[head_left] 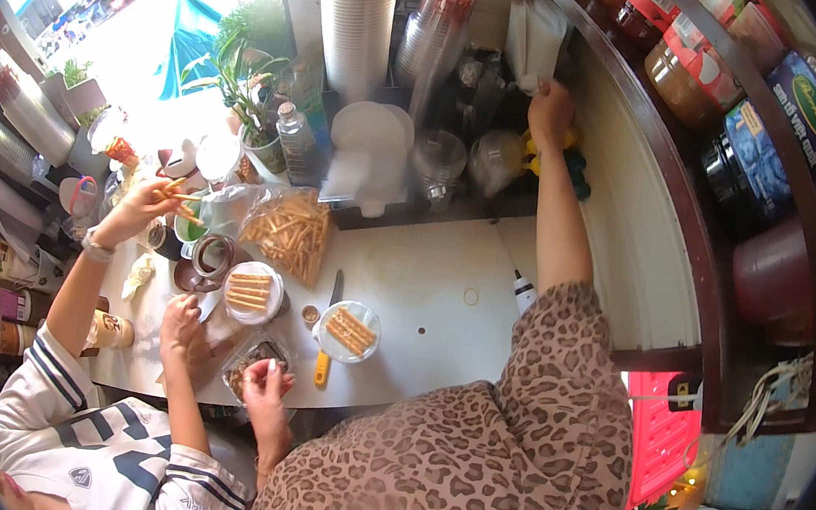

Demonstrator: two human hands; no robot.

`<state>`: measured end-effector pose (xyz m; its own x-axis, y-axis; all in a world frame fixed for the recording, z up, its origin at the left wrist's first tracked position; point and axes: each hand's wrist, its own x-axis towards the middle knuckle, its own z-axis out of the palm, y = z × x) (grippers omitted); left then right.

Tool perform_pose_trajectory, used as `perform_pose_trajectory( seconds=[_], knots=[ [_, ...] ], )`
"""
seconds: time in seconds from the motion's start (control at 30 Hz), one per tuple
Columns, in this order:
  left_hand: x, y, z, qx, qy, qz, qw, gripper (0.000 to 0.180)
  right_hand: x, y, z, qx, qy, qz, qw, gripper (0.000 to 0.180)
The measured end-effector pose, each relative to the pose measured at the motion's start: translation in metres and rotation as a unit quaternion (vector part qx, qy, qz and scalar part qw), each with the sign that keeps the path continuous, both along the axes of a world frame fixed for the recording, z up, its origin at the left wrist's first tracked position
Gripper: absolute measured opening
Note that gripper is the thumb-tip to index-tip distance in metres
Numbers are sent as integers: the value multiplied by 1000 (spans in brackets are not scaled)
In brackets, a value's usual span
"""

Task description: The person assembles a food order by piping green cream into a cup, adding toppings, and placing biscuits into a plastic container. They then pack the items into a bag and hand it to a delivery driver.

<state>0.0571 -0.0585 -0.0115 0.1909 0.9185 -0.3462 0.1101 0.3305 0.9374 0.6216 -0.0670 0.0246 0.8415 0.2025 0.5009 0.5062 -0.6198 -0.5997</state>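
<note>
Clear plastic container [253,358] of brown food under fingertips of left hand [269,381]

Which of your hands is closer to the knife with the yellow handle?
Left. The left hand rests on a clear tub at the counter's near edge, just beside the knife. The right hand reaches far away to the back shelf, touching white paper.

Your right hand [550,110] grips the upright white paper sleeves [535,40] on the back shelf; your left hand [266,383] rests on a clear tray [250,358] at the counter edge.
</note>
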Motion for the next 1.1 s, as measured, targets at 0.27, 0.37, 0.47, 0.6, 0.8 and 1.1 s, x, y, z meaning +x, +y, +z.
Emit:
perform_pose_trajectory(
  seconds=[0.27, 0.37, 0.47, 0.6, 0.8, 1.1],
  knots=[
    [19, -15, 49, 98, -32, 52, 993, 11, -55, -39, 37, 122, -139, -24, 982, 22],
    [24, -21, 62, 157, -46, 27, 986, 11, -74, -43, 43, 187, -278, 82, 939, 17],
    [52, -21, 84, 182, -28, -98, 978, 18, -108, -58, 60, 246, -336, 115, 902, 12],
    [122, -11, 111, 414, -31, -346, 841, 62, -183, -82, 101, 245, -406, 185, 861, 11],
    [144, -19, 157, 438, -94, -381, 809, 81, -301, -96, 148, 327, -277, 431, 794, 39],
    [59, -110, 152, 340, -274, -295, 850, 18, -401, -188, 160, 307, 116, 450, 831, 28]
  ],
)
